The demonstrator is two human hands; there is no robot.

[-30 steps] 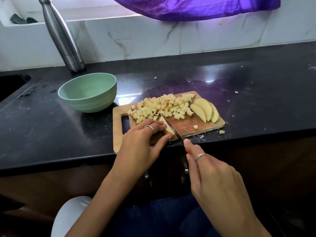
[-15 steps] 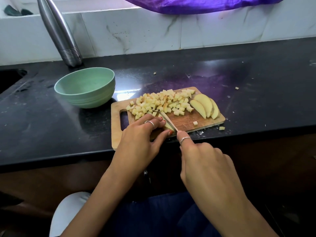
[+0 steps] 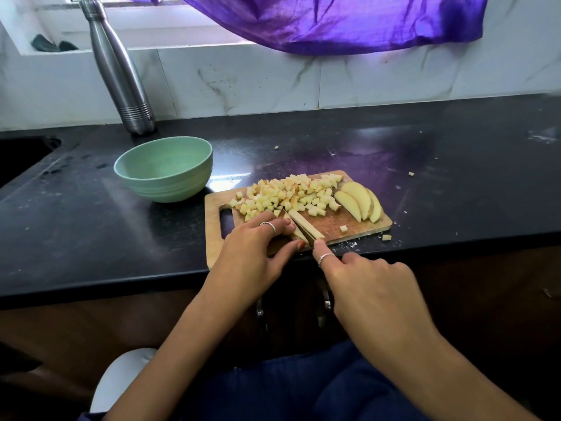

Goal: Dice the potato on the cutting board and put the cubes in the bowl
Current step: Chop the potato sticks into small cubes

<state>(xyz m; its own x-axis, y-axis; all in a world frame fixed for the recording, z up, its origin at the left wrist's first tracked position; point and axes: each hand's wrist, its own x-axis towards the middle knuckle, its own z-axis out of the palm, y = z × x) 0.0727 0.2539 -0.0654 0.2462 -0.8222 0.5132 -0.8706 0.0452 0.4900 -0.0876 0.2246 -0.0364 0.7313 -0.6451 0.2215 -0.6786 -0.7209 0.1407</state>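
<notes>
While the left hand (image 3: 258, 247) pinches a potato slice (image 3: 306, 227) on the cutting board (image 3: 334, 229) | right hand (image 3: 364, 278) grip curled round the knife (image 3: 296, 224) | bowl (image 3: 164, 168) without cubes | risk: blade beside fingertips, a slipping slice could nick them

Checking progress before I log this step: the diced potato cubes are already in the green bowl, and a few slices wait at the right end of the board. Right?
Not quite. The head view shows the green bowl holding no cubes; the diced potato cubes are piled on the cutting board. The slices do wait at the board's right end.
</notes>
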